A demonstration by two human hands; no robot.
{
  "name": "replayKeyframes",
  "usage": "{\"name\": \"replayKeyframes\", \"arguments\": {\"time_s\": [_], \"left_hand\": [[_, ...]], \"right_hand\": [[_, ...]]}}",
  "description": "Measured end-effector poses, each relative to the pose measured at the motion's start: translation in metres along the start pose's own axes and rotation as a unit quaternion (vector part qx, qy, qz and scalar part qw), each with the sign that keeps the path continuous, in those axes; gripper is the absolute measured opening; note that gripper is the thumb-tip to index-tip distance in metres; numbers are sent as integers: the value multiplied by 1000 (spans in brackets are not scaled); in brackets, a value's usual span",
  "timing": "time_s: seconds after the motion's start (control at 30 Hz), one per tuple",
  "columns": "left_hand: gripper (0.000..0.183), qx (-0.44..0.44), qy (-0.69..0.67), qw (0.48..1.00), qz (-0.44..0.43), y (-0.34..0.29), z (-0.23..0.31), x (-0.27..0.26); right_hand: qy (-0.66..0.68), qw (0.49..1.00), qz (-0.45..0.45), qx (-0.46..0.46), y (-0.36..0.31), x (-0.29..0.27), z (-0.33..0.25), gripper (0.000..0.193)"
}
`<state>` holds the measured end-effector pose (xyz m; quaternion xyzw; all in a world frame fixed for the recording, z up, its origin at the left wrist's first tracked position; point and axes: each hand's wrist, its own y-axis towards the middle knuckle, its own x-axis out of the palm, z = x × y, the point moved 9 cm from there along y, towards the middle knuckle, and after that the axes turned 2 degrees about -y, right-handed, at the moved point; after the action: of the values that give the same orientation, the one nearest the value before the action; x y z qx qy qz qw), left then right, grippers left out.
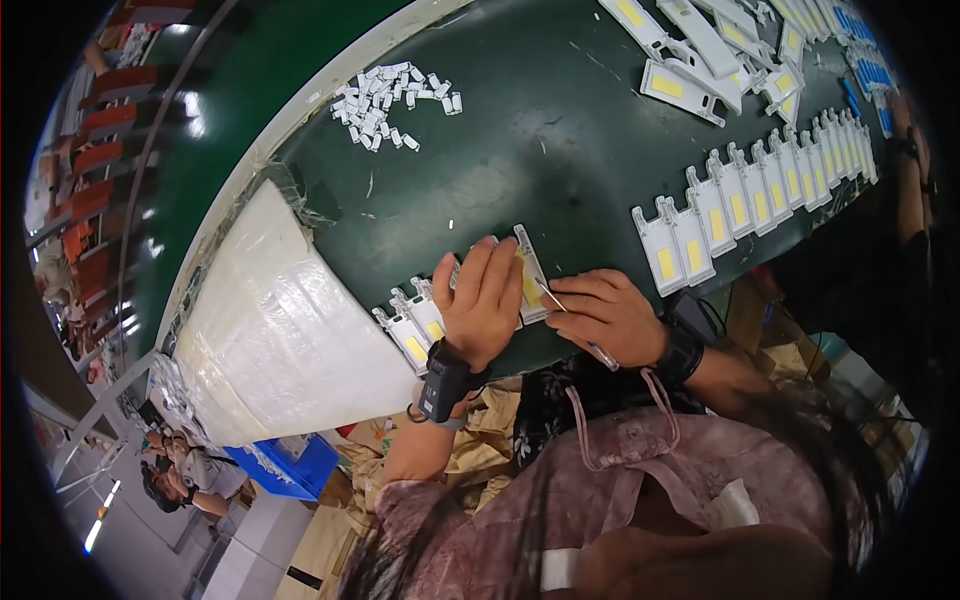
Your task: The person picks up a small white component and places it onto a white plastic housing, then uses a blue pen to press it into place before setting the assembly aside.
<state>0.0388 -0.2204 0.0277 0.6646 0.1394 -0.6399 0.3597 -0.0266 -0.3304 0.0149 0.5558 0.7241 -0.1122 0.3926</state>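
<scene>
My left hand (pixel 482 312) lies palm down over a row of white plastic pieces, its fingers stretched out and its thumb apart. Beside its fingertips is one white rectangular piece (pixel 530 262) with a yellow patch and a clear end. Part of that piece is covered by my hands. To its right, my right hand (pixel 612 318) is closed around a thin metal tool (pixel 603 355), whose slim front end points at this piece. Left of my left hand, more white pieces with yellow patches (pixel 415 347) stand in the row, partly hidden under the hand.
Small white parts (pixel 378 100) lie heaped at the far left of the dark green table (pixel 470 150). A long row of similar pieces (pixel 740 210) runs along the right; a loose pile (pixel 690 70) is behind it. A plastic-wrapped pale board (pixel 270 320) covers the left. Another person's arm (pixel 908 170) is at far right.
</scene>
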Motion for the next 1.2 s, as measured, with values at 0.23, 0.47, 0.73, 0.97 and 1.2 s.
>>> {"name": "replayKeyframes", "arguments": {"time_s": [0.23,0.47,0.73,0.97,1.2], "left_hand": [[15,-35,15,999,-9,0,3,-4],[39,-42,-24,992,-120,-18,0,13],[58,-117,-163,951,-234,-25,-13,41],[50,7,-26,998,-55,-18,16,8],[43,22,-19,999,-14,-22,2,2]], "right_hand": [[-4,1000,-4,3,-1,-1,0,27],[-7,1000,-3,6,2,0,0,26],[66,998,-6,23,5,7,8,30],[8,999,-38,11,-10,0,5,24],[3,996,-81,34,-6,17,7,25]]}}
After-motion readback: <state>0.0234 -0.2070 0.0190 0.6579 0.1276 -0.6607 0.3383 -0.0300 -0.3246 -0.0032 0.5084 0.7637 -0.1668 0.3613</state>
